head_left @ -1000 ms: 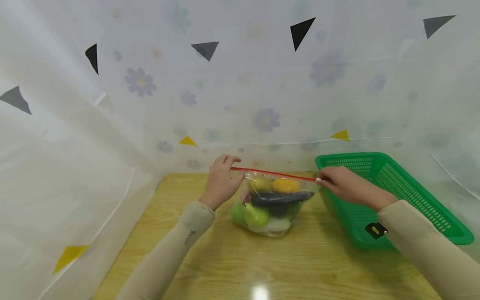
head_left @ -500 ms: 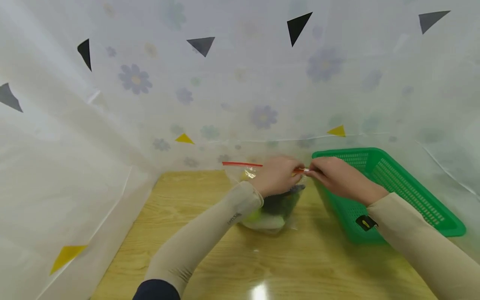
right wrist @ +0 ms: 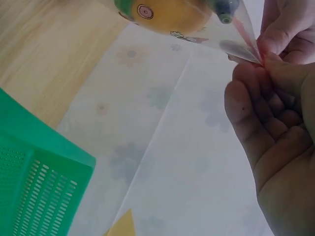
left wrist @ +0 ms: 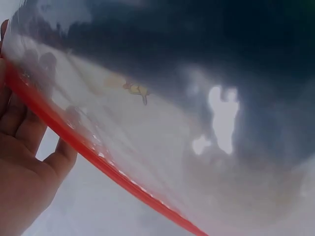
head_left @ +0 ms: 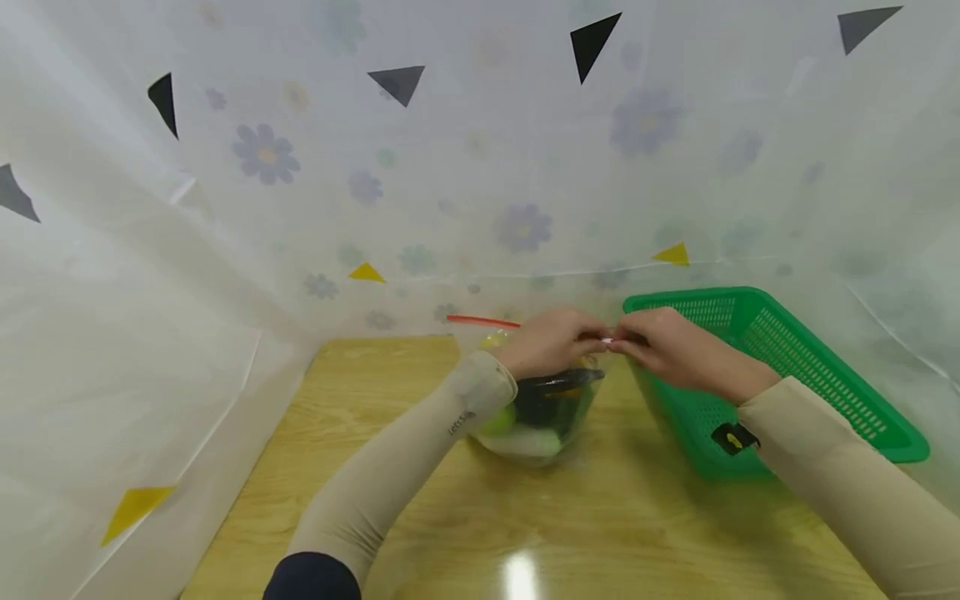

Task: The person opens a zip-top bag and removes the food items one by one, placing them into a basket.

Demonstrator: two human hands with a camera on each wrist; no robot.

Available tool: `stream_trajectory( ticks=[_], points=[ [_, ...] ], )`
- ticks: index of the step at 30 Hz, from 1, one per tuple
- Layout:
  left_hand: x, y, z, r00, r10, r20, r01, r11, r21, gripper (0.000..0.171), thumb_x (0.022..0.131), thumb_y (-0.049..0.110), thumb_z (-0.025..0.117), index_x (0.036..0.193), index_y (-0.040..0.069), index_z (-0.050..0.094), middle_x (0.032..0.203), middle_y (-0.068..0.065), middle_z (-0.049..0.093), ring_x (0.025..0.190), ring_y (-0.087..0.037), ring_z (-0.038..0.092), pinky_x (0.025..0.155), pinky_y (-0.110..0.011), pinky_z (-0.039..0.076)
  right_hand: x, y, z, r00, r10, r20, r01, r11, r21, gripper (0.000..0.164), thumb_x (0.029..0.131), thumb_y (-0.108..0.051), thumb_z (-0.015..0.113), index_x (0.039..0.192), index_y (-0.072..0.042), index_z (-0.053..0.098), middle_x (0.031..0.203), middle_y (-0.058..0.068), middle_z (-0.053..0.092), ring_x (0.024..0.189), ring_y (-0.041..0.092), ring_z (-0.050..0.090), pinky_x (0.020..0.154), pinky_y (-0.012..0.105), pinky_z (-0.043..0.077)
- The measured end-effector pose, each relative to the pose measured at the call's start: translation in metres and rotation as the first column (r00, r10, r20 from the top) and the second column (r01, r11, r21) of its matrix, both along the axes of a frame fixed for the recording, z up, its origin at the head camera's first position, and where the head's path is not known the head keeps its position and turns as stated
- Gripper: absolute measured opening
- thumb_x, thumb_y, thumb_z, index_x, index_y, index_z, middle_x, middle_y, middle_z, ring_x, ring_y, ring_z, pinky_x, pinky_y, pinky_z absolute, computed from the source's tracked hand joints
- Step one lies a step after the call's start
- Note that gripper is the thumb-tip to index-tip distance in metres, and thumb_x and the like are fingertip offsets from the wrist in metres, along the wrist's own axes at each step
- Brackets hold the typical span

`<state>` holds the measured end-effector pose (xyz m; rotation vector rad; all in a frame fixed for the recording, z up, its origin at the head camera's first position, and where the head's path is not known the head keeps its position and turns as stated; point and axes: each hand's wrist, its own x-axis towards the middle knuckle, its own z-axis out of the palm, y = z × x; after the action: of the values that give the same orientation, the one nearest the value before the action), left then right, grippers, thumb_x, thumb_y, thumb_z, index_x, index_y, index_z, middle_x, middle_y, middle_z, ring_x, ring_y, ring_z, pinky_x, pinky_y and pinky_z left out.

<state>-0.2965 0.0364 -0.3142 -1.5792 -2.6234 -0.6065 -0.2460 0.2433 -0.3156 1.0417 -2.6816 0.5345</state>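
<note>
Beyond the right grip (head_left: 667,346) rises a pale, sheet-like back wall (head_left: 315,225), printed with faded lilac flowers (head_left: 522,228) — and, higher up, marked with black and grey triangles (head_left: 595,46). Well to the left of the grip, a creased, whitish side sheet (head_left: 112,333) drops along the table (head_left: 450,517), a yellow triangle (head_left: 137,512) low on it. Beneath the grip spreads the table's yellowish wood grain — a bright white glare (head_left: 520,575) sits on its near part, left of the grip.
</note>
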Motion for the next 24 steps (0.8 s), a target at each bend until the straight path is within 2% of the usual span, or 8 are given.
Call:
stream_trajectory(
  ticks=[6, 10, 14, 16, 19, 21, 24],
  points=[
    [0.001, -0.004, 0.006, 0.997, -0.013, -0.073, 0.013, 1.000, -0.002, 0.020, 0.097, 0.029, 0.056, 0.103, 0.019, 0.072, 0.089, 0.011, 0.068, 0.070, 0.003, 0.053, 0.065, -0.020, 0.047, 0.000, -0.003, 0.008, 0.999, 0.040, 0.027, -0.040, 0.999, 0.002, 0.010, 0.094, -0.011, 0.061, 0.088, -0.019, 0.065, 0.070, -0.005, 0.058, 0.056, 0.003, 0.049, 0.049, 0.029, 0.047],
    [0.002, -0.008, 0.008, 0.991, -0.030, -0.130, 0.027, 0.999, -0.021, 0.021, 0.097, 0.030, 0.055, 0.102, 0.019, 0.072, 0.090, 0.010, 0.068, 0.070, 0.003, 0.053, 0.066, -0.021, 0.048, 0.002, -0.007, 0.010, 0.999, 0.044, -0.004, -0.044, 0.999, 0.017, 0.010, 0.093, -0.010, 0.062, 0.090, -0.018, 0.065, 0.074, -0.005, 0.060, 0.060, 0.002, 0.051, 0.052, 0.029, 0.049],
    [0.001, -0.015, 0.015, 0.975, -0.013, -0.223, -0.003, 0.997, -0.071, 0.021, 0.096, 0.034, 0.056, 0.104, 0.025, 0.073, 0.095, 0.013, 0.070, 0.079, 0.003, 0.055, 0.086, -0.030, 0.044, 0.004, -0.010, 0.013, 0.995, 0.047, -0.090, -0.043, 0.998, 0.055, 0.009, 0.090, -0.010, 0.066, 0.090, -0.019, 0.066, 0.080, -0.007, 0.061, 0.065, 0.002, 0.052, 0.056, 0.030, 0.049],
    [0.000, -0.021, 0.018, 0.960, 0.007, -0.281, -0.035, 0.995, -0.096, 0.020, 0.095, 0.037, 0.057, 0.105, 0.029, 0.073, 0.098, 0.016, 0.069, 0.085, 0.002, 0.055, 0.095, -0.035, 0.038, 0.004, -0.011, 0.014, 0.990, 0.041, -0.132, -0.031, 0.997, 0.076, 0.009, 0.088, -0.011, 0.068, 0.089, -0.020, 0.066, 0.081, -0.008, 0.061, 0.066, 0.001, 0.051, 0.056, 0.029, 0.049],
    [-0.003, -0.030, 0.020, 0.935, 0.028, -0.355, -0.072, 0.991, -0.110, 0.020, 0.095, 0.039, 0.057, 0.105, 0.031, 0.073, 0.100, 0.017, 0.069, 0.090, 0.000, 0.053, 0.099, -0.039, 0.033, 0.004, -0.013, 0.017, 0.987, 0.025, -0.158, -0.010, 0.996, 0.093, 0.012, 0.087, -0.011, 0.069, 0.087, -0.022, 0.065, 0.079, -0.009, 0.060, 0.063, 0.001, 0.049, 0.055, 0.028, 0.047],
    [-0.006, -0.038, 0.018, 0.929, 0.045, -0.367, -0.088, 0.991, -0.102, 0.020, 0.095, 0.039, 0.057, 0.103, 0.031, 0.073, 0.099, 0.017, 0.069, 0.089, 0.000, 0.053, 0.098, -0.038, 0.033, 0.004, -0.013, 0.018, 0.988, 0.014, -0.155, 0.002, 0.995, 0.099, 0.012, 0.087, -0.012, 0.069, 0.086, -0.023, 0.064, 0.077, -0.010, 0.059, 0.061, 0.002, 0.047, 0.054, 0.028, 0.046],
    [-0.009, -0.053, 0.014, 0.934, 0.081, -0.347, -0.117, 0.990, -0.083, 0.020, 0.095, 0.038, 0.058, 0.101, 0.029, 0.074, 0.097, 0.016, 0.069, 0.088, 0.001, 0.053, 0.098, -0.037, 0.032, 0.004, -0.013, 0.017, 0.991, 0.012, -0.136, 0.001, 0.995, 0.099, 0.011, 0.089, -0.012, 0.067, 0.086, -0.022, 0.063, 0.077, -0.009, 0.059, 0.060, 0.002, 0.048, 0.053, 0.030, 0.046]
  ],
)
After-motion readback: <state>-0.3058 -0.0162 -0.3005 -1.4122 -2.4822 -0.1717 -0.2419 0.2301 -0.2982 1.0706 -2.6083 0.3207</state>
